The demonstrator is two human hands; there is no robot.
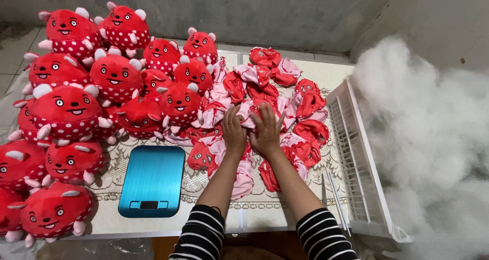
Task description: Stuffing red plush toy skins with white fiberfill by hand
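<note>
Both my hands rest side by side on a heap of flat, unstuffed red and pink toy skins (265, 94) in the middle of the table. My left hand (234, 131) lies palm down on the skins with its fingers together. My right hand (266, 130) lies beside it, fingers spread, pressing on a pink and red skin. Neither hand visibly grips a piece. My sleeves are black and white striped.
Many stuffed red plush toys (69, 109) with white-dotted bodies crowd the left side. A blue kitchen scale (152, 181) sits near the front edge. A white plastic rack (356, 160) stands at the right, beside a large pile of white stuffing fibre (433, 143). Two thin sticks (333, 196) lie by the rack.
</note>
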